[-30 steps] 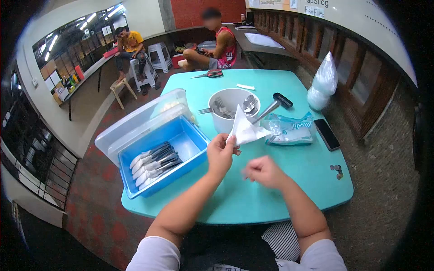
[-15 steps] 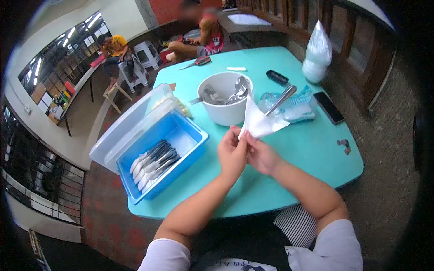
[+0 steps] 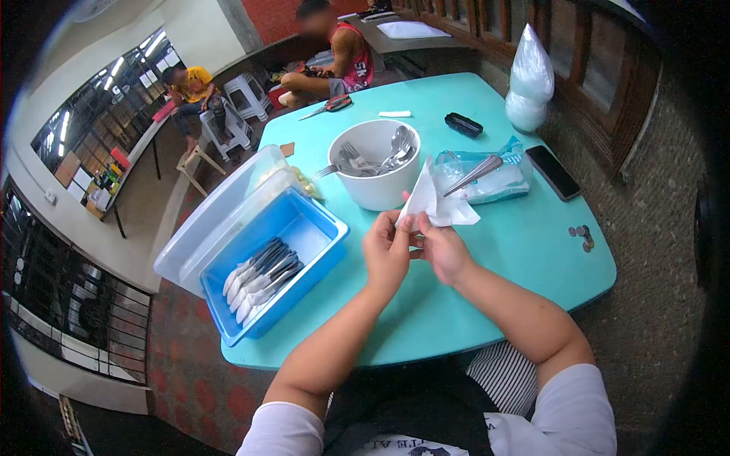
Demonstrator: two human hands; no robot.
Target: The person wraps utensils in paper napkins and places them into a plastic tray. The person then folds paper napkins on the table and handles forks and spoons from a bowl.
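A white paper napkin (image 3: 430, 204) is pinched between my left hand (image 3: 386, 247) and my right hand (image 3: 447, 252), whose fingers meet at its lower corner. Out of the napkin's folds sticks the metal handle of a utensil (image 3: 473, 175), pointing up and right. Just behind my hands stands a white tub (image 3: 374, 186) with forks and spoons (image 3: 397, 150) inside. To the left, a blue bin (image 3: 327, 228) holds several napkin-wrapped utensils (image 3: 258, 281), its clear lid (image 3: 201, 216) leaning at the far side.
Beyond the tub lie red-handled scissors (image 3: 334, 105) and a black object (image 3: 464, 125). On the right are a plastic packet (image 3: 502, 182), a phone (image 3: 553, 173), several coins (image 3: 585, 237) and a wrapped white bundle (image 3: 530, 83). Two people sit in the background.
My right hand has come up from below to join my left at the napkin. The utensil handle now sits within the napkin's folds, and the view has shifted.
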